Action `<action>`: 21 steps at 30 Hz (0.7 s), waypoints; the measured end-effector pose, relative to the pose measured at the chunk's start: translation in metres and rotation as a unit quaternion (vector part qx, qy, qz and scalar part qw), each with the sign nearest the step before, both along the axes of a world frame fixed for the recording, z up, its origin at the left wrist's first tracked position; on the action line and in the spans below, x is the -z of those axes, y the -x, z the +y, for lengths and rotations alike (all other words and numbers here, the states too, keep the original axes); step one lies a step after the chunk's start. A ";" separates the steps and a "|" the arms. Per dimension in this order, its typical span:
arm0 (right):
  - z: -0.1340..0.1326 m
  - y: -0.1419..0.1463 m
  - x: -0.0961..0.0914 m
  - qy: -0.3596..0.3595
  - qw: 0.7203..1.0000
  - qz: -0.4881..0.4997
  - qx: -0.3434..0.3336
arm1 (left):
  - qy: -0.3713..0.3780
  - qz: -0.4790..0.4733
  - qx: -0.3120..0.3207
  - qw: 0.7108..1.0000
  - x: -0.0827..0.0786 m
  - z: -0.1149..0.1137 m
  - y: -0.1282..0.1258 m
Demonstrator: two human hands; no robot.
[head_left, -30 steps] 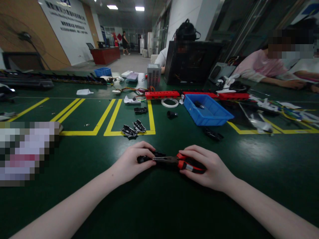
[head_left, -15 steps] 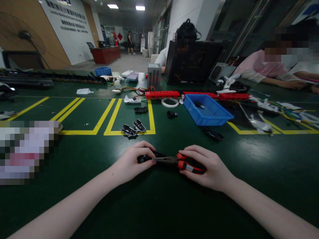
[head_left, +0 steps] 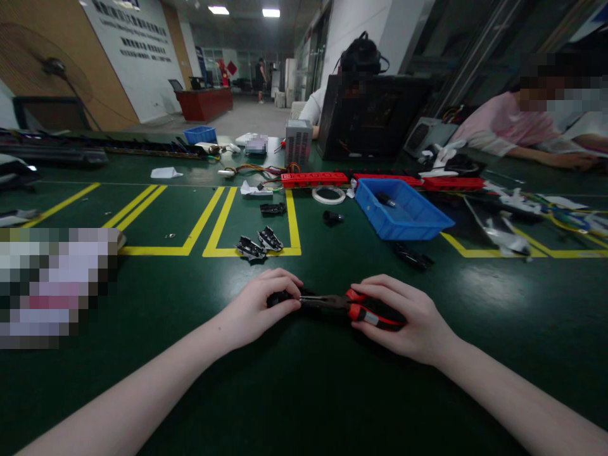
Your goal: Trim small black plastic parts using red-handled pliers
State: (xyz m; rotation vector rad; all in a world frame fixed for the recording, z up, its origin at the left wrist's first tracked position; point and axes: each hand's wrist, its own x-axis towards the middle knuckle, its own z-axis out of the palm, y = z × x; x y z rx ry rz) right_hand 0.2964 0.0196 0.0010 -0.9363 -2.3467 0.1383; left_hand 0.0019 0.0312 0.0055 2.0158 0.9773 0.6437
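Note:
My left hand is closed on a small black plastic part, low over the green table. The fingers hide much of this part, so its full shape cannot be made out. My right hand grips long-nose pliers by their red and black handles. The jaws point left, and their tip reaches the left thumb and fingertips at the black part. Whether the jaws pinch anything is hidden by those fingers.
Beyond my hands lie black shell pieces, a short black cylinder and a white ring. A blue bin stands right of them, near another black piece. Behind run red strips. A person in pink sits far right.
The view has shifted a little, so the scene sits slightly farther right. Both hands and the pliers have moved slightly right, with the same holds kept.

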 end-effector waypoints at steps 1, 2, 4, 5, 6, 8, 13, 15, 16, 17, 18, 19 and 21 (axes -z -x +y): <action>0.000 0.000 0.000 0.001 1.000 0.001 -0.001 | -0.001 -0.001 0.001 1.000 0.000 0.000 0.000; 0.000 0.000 0.000 0.002 1.000 0.001 -0.001 | -0.001 -0.002 0.001 1.000 0.001 0.001 0.001; 0.000 0.001 -0.001 0.006 1.000 0.001 0.000 | 0.000 -0.002 0.000 1.000 0.001 0.001 0.001; -0.001 0.001 -0.001 0.009 1.000 0.001 0.001 | 0.000 -0.003 -0.002 1.000 0.001 0.001 0.001; -0.001 0.001 -0.001 0.011 1.000 0.001 0.002 | 0.001 -0.004 -0.003 1.000 0.001 0.001 0.001; -0.001 0.001 -0.001 0.014 1.000 0.002 0.002 | 0.001 -0.004 -0.004 1.000 0.001 0.000 0.000; -0.001 0.001 -0.001 0.012 1.000 0.008 -0.005 | -0.004 -0.008 -0.015 1.000 -0.001 -0.003 -0.001; -0.001 0.002 -0.001 0.012 1.000 0.008 -0.007 | -0.006 -0.005 -0.013 1.000 -0.001 -0.002 -0.001; -0.001 0.002 -0.001 0.014 1.000 0.007 -0.007 | -0.006 -0.003 -0.010 1.000 0.000 -0.002 -0.001; -0.001 0.002 -0.001 0.016 1.000 0.006 -0.006 | -0.007 0.000 -0.008 1.000 0.000 -0.002 -0.001; -0.001 0.002 -0.001 0.016 1.000 0.006 -0.005 | -0.008 0.002 -0.007 1.000 0.001 -0.001 -0.001; -0.001 0.002 -0.001 0.016 1.000 0.007 -0.004 | -0.009 0.004 -0.006 1.000 0.001 -0.001 0.000; -0.002 0.002 -0.002 0.018 1.000 0.009 0.000 | -0.013 0.003 -0.009 1.000 0.001 -0.001 0.000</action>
